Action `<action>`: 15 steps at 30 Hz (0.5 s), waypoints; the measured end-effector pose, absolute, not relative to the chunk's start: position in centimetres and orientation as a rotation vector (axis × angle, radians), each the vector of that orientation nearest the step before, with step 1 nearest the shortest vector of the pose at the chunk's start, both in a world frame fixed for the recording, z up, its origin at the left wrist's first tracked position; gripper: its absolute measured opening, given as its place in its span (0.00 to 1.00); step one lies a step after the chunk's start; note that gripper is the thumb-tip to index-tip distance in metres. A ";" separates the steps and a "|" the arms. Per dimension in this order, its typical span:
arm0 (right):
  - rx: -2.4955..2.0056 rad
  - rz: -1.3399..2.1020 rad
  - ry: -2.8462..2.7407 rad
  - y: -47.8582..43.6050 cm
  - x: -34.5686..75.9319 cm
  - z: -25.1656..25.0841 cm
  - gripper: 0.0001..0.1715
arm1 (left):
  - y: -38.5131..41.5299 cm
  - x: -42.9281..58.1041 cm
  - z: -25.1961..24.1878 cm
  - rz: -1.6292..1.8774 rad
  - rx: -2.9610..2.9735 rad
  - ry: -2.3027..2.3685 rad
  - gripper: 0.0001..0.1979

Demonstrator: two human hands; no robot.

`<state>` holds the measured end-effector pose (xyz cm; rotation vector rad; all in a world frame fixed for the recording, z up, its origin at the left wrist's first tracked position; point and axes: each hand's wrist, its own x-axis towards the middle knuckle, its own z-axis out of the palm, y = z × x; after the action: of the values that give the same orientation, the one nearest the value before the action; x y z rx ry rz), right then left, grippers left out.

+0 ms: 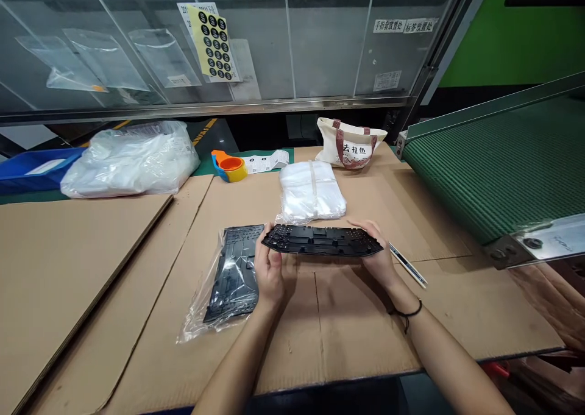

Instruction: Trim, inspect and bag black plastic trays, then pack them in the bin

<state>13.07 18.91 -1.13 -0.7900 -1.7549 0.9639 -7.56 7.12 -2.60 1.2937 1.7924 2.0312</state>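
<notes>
Between both hands I hold a black plastic panel (322, 242), raised over the cardboard and tilted so that it looks thin. It has ribs and small holes, like the back of a keyboard shell. My left hand (269, 269) closes on its left end, thumb toward me. My right hand (377, 253) grips the right end, with part of its fingers behind the panel. A similar black panel (233, 275) in a clear plastic bag (194, 320) lies on the cardboard, just left of my left hand. Close to my right wrist lies a slim white utility knife (409, 266).
Behind the panel sits a banded stack of clear bags (312, 191). Further back are a tape ring (231, 166), a label strip (267, 161), a cloth bag (350, 144) and a plastic bundle (132, 159). A green conveyor (503, 165) borders the right; a raised cardboard sheet (77, 269) lies left.
</notes>
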 end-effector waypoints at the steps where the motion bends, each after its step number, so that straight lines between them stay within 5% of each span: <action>1: -0.783 0.801 -1.803 18.9 13.0 -1.3 0.20 | 7.1 -7.4 -2.6 2.052 1.343 1.723 0.31; 5: -0.836 0.558 -1.762 19.1 12.9 -2.1 0.27 | 6.7 -7.0 -2.2 1.983 1.474 1.655 0.36; 15: -0.788 0.688 -1.560 18.0 12.3 -1.6 0.36 | 6.3 -6.1 -3.0 1.963 1.541 1.646 0.41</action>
<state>12.27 18.02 -1.58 -0.7879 -1.5597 0.6880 -6.11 6.25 -2.97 1.5414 1.6460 1.9634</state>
